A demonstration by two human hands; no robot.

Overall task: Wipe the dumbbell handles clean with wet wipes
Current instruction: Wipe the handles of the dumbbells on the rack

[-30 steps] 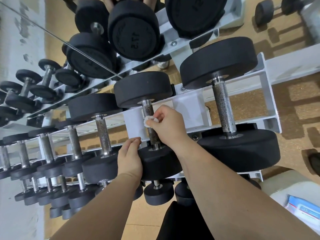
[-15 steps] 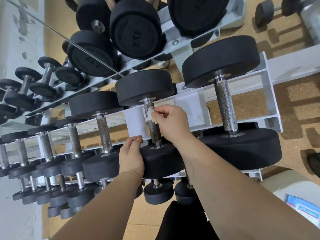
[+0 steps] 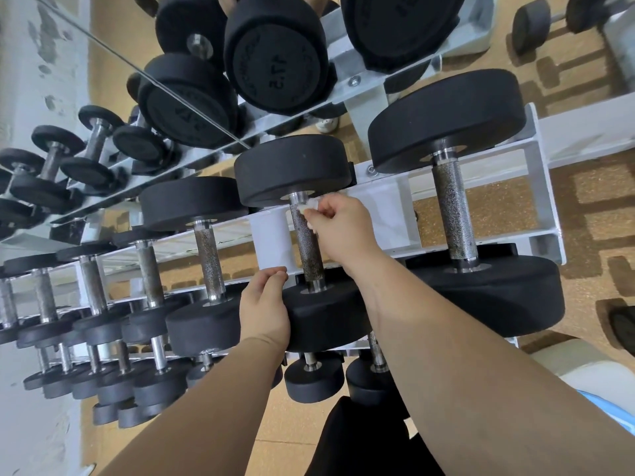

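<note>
Behind and around both hands, a white steel rack, tiered and loaded with black dumbbells. Beyond the fingertips, seen through the rack, cork-coloured floor with darker squares. Far out to the left of the left hand, a mirror doubling the rows of weights. Above the right hand, on the top tier, big upper heads turned end-on. Just to the right of the right forearm, the largest dumbbell of the middle tier, knurled grip bare and untouched.

Under both hands, the dumbbell in hand: far head just beyond the right knuckles, near head below the right wrist and touching the left palm. To the left of the left hand, a smaller neighbour, then a row of ever smaller ones trailing off toward the mirror. Below the wrists, on the bottom tier, little dumbbells, partly hidden by the forearms.

Left hand laid on the side of the near head, fingers curled over its upper rim, gripping. Right hand beside the top of the knurled handle, fingers bunched, thumb and fingertips pinching. Smallest of all, the wet wipe: a crumpled white wad in that pinch, pressed against the handle just below the far head.
</note>
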